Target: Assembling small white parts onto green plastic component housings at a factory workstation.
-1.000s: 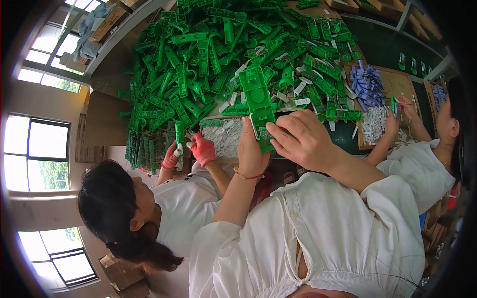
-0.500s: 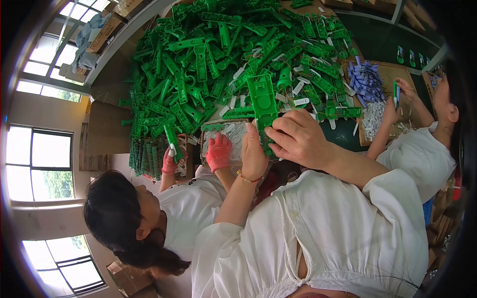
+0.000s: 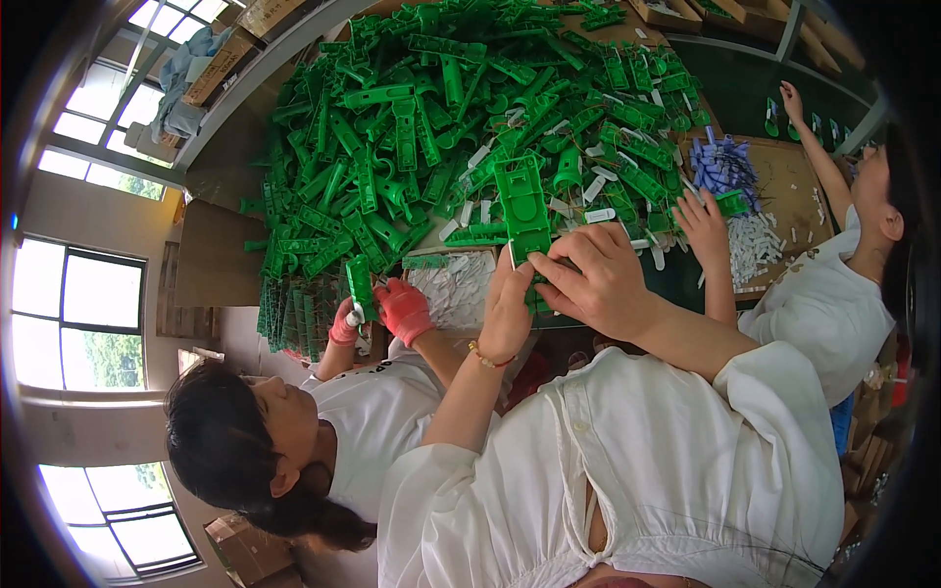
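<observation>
Both the left hand (image 3: pixel 510 309) and the right hand (image 3: pixel 593 284) pinched the flat green plastic part (image 3: pixel 522 211), which rose above them toward the green pile (image 3: pixel 441 118).

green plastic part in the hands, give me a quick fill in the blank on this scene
1. Both bare hands, left hand and right hand, hold one flat ____ plastic part.
2. The co-worker on the person's left wears ____ gloves.
3. The loose parts pile lies ____ the held part.

Missing words: green; red; behind

Co-worker's red-gloved hand (image 3: pixel 403 309) lowered from the heap, right-side co-worker's hand (image 3: pixel 702 221) dropped onto the green parts (image 3: pixel 441 127)
</observation>
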`<move>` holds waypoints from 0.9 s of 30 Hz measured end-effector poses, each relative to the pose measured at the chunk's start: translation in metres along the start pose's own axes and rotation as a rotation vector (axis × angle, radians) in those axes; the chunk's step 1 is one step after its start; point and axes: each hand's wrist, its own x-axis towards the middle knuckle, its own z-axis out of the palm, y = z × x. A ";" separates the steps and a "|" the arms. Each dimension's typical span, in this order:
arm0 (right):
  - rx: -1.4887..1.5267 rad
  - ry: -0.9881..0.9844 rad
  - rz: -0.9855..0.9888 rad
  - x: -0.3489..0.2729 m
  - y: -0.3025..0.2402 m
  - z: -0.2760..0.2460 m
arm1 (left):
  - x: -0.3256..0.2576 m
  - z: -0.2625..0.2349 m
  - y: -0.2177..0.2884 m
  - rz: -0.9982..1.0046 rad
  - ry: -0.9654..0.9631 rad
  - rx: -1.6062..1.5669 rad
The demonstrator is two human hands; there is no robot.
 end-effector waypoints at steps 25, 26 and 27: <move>1.499 -0.181 0.940 -0.007 0.020 0.029 | 0.007 -0.030 -0.013 0.198 -0.013 0.638; 1.501 -0.175 0.938 -0.005 0.022 0.033 | 0.009 -0.024 -0.004 0.112 0.006 0.547; 1.507 -0.152 0.936 -0.007 0.023 0.037 | 0.010 -0.017 -0.002 0.113 0.049 0.429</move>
